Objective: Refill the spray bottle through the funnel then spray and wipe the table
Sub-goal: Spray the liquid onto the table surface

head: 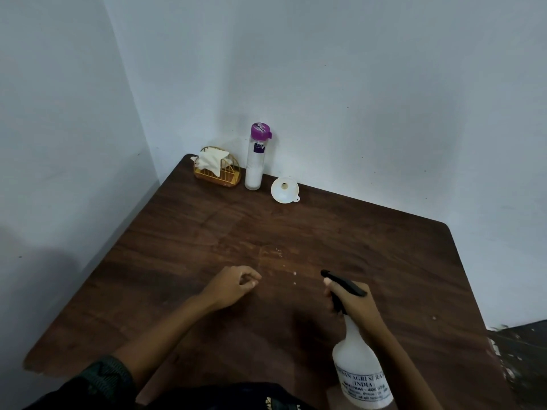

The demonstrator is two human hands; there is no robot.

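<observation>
Head view: the right hand (356, 304) grips the neck of a white sprayer (359, 366), a finger on its black trigger, the bottle tilted and its nozzle pointing away from the person. Left of the sprayer, the left hand (233, 287) rests on the brown surface (384, 247), fingers loosely curled around nothing. Droplets (284, 261) dot the wood just beyond the sprayer's nozzle. Well beyond the sprayer, by the wall corner, a white funnel (284, 189) lies on its side beside an upright purple-capped bottle (257, 161) and a yellow rack (220, 179) holding a cloth (211, 159).
</observation>
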